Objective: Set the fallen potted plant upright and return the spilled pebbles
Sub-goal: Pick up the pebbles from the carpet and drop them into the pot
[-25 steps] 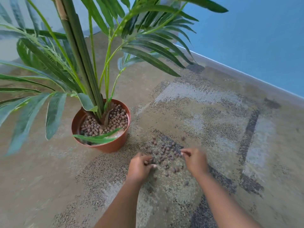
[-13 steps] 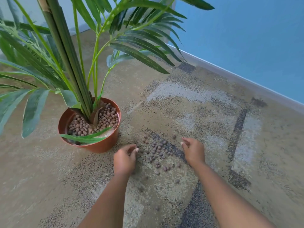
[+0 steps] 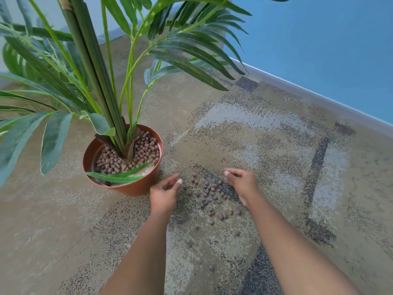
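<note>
A terracotta-coloured pot (image 3: 136,187) stands upright on the carpet, holding a tall green palm (image 3: 93,67) and a layer of brown pebbles (image 3: 146,150). Spilled pebbles (image 3: 209,191) lie scattered on the carpet just right of the pot. My left hand (image 3: 164,193) hovers at the left edge of the spill, fingers curled and apart, close to the pot's base. My right hand (image 3: 241,183) is cupped at the right edge of the spill with its fingers slightly apart. The pebbles lie between both hands; I see none held.
Patterned beige and grey carpet (image 3: 265,128) covers the floor. A blue wall (image 3: 319,50) with a pale skirting board (image 3: 308,90) runs along the right. Long palm leaves (image 3: 191,64) overhang the floor above and left of the hands.
Both hands have spread apart from the pile; one second ago they were pressed close together over the pebbles. The pebbles now lie more scattered between them.
</note>
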A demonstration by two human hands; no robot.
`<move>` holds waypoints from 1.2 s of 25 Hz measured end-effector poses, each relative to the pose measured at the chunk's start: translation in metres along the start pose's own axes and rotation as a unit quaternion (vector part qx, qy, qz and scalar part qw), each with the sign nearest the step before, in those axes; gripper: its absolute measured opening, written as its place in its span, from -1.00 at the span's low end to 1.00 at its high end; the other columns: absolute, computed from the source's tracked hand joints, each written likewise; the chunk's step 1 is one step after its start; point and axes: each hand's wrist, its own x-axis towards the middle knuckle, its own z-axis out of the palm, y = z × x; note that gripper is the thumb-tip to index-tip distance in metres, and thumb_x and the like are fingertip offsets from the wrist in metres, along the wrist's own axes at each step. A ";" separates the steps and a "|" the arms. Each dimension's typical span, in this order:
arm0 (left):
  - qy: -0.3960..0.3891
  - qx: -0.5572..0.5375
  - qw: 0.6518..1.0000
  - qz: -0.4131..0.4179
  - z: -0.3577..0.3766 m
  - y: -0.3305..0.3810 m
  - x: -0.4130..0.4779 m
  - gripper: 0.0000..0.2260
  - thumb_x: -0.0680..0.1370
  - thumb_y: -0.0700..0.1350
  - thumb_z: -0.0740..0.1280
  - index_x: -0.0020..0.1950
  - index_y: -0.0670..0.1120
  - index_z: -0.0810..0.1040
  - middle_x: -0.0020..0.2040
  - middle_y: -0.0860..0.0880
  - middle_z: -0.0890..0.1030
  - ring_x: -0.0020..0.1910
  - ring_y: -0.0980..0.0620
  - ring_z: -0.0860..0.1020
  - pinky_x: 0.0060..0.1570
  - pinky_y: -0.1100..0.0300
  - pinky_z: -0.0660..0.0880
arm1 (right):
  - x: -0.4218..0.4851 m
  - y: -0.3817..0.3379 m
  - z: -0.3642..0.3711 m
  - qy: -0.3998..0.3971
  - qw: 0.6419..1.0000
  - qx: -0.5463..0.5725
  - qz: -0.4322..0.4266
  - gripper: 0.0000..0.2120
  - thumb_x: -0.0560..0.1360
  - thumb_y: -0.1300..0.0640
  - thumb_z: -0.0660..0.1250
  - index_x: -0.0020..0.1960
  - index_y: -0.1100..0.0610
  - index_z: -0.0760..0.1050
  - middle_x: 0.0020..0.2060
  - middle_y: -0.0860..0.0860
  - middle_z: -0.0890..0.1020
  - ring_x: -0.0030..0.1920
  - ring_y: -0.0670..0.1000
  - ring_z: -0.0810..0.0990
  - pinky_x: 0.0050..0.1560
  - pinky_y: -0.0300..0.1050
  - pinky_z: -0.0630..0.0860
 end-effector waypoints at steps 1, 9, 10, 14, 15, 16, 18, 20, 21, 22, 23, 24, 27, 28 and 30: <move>-0.006 0.019 1.000 -0.001 0.001 0.000 0.001 -0.79 0.47 -0.23 0.49 0.07 -0.01 0.68 -0.06 0.13 0.68 -0.02 0.13 0.65 0.02 0.24 0.55 | -0.013 0.004 -0.004 -0.033 0.996 0.084 0.026 -0.83 0.46 0.28 0.41 0.03 0.15 0.65 0.04 0.09 0.70 -0.01 0.01 0.67 0.08 -0.11 0.61; -0.105 0.131 0.983 -0.077 0.014 -0.019 -0.018 -0.80 0.31 -0.17 0.61 -0.13 -0.09 0.68 -0.25 -0.03 0.71 -0.49 0.15 0.56 -0.55 0.30 0.44 | -0.070 0.077 -0.054 -0.001 0.983 -0.185 -0.019 -0.86 0.38 0.14 0.54 -0.10 -0.04 0.68 -0.24 -0.19 0.69 -0.20 -0.10 0.69 -0.25 -0.35 0.56; -0.122 0.153 0.978 -0.076 0.014 -0.023 -0.021 -0.76 0.28 -0.18 0.62 -0.12 -0.11 0.67 -0.23 -0.06 0.70 -0.45 0.13 0.58 -0.50 0.30 0.48 | -0.072 0.080 -0.052 0.001 0.981 -0.191 -0.034 -0.80 0.38 0.17 0.54 -0.03 -0.03 0.68 -0.19 -0.18 0.68 -0.17 -0.12 0.67 -0.18 -0.34 0.58; -0.135 0.210 0.967 -0.048 0.017 -0.031 -0.030 -0.72 0.24 -0.21 0.64 -0.12 -0.11 0.66 -0.19 -0.08 0.70 -0.26 0.03 0.66 -0.29 0.27 0.59 | -0.071 0.081 -0.037 -0.003 0.966 -0.236 -0.102 -0.70 0.44 0.24 0.47 0.14 0.04 0.63 -0.10 -0.14 0.60 -0.20 -0.12 0.61 -0.25 -0.39 0.56; -0.128 0.233 0.963 -0.036 0.019 -0.032 -0.031 -0.73 0.25 -0.20 0.64 -0.12 -0.08 0.66 -0.20 -0.04 0.69 -0.26 0.05 0.65 -0.28 0.27 0.59 | -0.069 0.080 -0.033 -0.002 0.960 -0.253 -0.119 -0.72 0.45 0.24 0.45 0.15 0.06 0.62 -0.09 -0.12 0.59 -0.21 -0.12 0.59 -0.19 -0.33 0.59; -0.122 0.259 0.958 -0.023 0.021 -0.031 -0.032 -0.75 0.26 -0.18 0.63 -0.14 -0.05 0.67 -0.21 0.00 0.69 -0.26 0.07 0.64 -0.25 0.26 0.60 | -0.068 0.079 -0.031 0.004 0.954 -0.269 -0.134 -0.73 0.47 0.24 0.44 0.15 0.09 0.62 -0.08 -0.10 0.59 -0.21 -0.11 0.58 -0.11 -0.27 0.60; -0.114 0.294 0.949 -0.003 0.024 -0.031 -0.033 -0.79 0.30 -0.15 0.62 -0.17 0.00 0.66 -0.23 0.05 0.68 -0.25 0.08 0.63 -0.17 0.19 0.64 | -0.069 0.075 -0.029 0.018 0.947 -0.285 -0.146 -0.75 0.48 0.25 0.42 0.15 0.11 0.62 -0.02 -0.03 0.63 -0.21 -0.09 0.59 -0.09 -0.27 0.60; -0.107 0.309 0.945 0.009 0.027 -0.032 -0.033 -0.83 0.34 -0.14 0.59 -0.14 0.00 0.67 -0.20 0.05 0.68 -0.23 0.10 0.64 -0.13 0.14 0.65 | -0.072 0.073 -0.034 0.039 0.948 -0.281 -0.142 -0.76 0.48 0.24 0.43 0.14 0.10 0.63 0.03 0.01 0.66 -0.19 -0.07 0.64 -0.16 -0.35 0.59; -0.101 0.317 0.943 0.009 0.030 -0.031 -0.034 -0.81 0.36 -0.14 0.58 -0.07 -0.01 0.68 -0.16 0.03 0.69 -0.24 0.12 0.63 -0.14 0.16 0.65 | -0.075 0.073 -0.038 0.048 0.948 -0.281 -0.142 -0.76 0.47 0.23 0.45 0.13 0.10 0.64 0.03 0.00 0.68 -0.18 -0.08 0.66 -0.18 -0.42 0.57; -0.093 0.325 0.941 0.004 0.032 -0.031 -0.033 -0.76 0.38 -0.13 0.57 0.02 -0.02 0.69 -0.11 0.02 0.70 -0.26 0.15 0.61 -0.19 0.22 0.62 | -0.080 0.075 -0.042 0.050 0.947 -0.284 -0.139 -0.76 0.45 0.22 0.47 0.12 0.10 0.64 0.01 -0.01 0.69 -0.21 -0.12 0.66 -0.25 -0.48 0.54; -0.085 0.331 0.940 -0.003 0.035 -0.030 -0.032 -0.71 0.39 -0.12 0.56 0.10 -0.03 0.68 -0.06 0.01 0.70 -0.31 0.16 0.58 -0.27 0.28 0.58 | -0.087 0.078 -0.046 0.047 0.949 -0.282 -0.135 -0.76 0.44 0.22 0.48 0.10 0.08 0.65 -0.03 -0.02 0.71 -0.25 -0.17 0.65 -0.31 -0.50 0.52; -0.079 0.341 0.937 -0.010 0.038 -0.029 -0.030 -0.68 0.40 -0.11 0.55 0.13 -0.03 0.67 -0.03 0.00 0.71 -0.35 0.17 0.56 -0.36 0.33 0.52 | -0.095 0.082 -0.048 0.037 0.951 -0.278 -0.134 -0.76 0.43 0.22 0.49 0.08 0.06 0.65 -0.07 -0.04 0.71 -0.27 -0.21 0.64 -0.32 -0.48 0.55; -0.081 0.379 0.922 0.007 0.042 -0.030 -0.027 -0.80 0.44 -0.08 0.53 0.05 -0.03 0.72 -0.03 0.02 0.72 -0.40 0.21 0.53 -0.47 0.41 0.43 | -0.120 0.098 -0.044 -0.012 0.944 -0.293 -0.152 -0.80 0.45 0.19 0.47 0.04 -0.02 0.65 -0.09 -0.15 0.67 -0.18 -0.24 0.63 -0.10 -0.32 0.63; -0.080 0.387 0.918 0.025 0.043 -0.032 -0.027 -0.83 0.45 -0.07 0.51 0.04 -0.02 0.73 -0.06 0.02 0.72 -0.42 0.22 0.51 -0.50 0.45 0.38 | -0.124 0.102 -0.040 -0.011 0.939 -0.301 -0.166 -0.80 0.46 0.20 0.46 0.05 -0.01 0.65 -0.06 -0.17 0.65 -0.14 -0.23 0.63 -0.03 -0.31 0.62; -0.075 0.384 0.919 0.049 0.040 -0.033 -0.030 -0.86 0.48 -0.05 0.49 0.01 -0.02 0.73 -0.20 0.08 0.70 -0.49 0.22 0.46 -0.57 0.46 0.29 | -0.127 0.107 -0.032 0.012 0.931 -0.308 -0.197 -0.80 0.44 0.21 0.47 0.05 0.05 0.66 -0.06 -0.13 0.64 -0.13 -0.17 0.62 -0.03 -0.26 0.63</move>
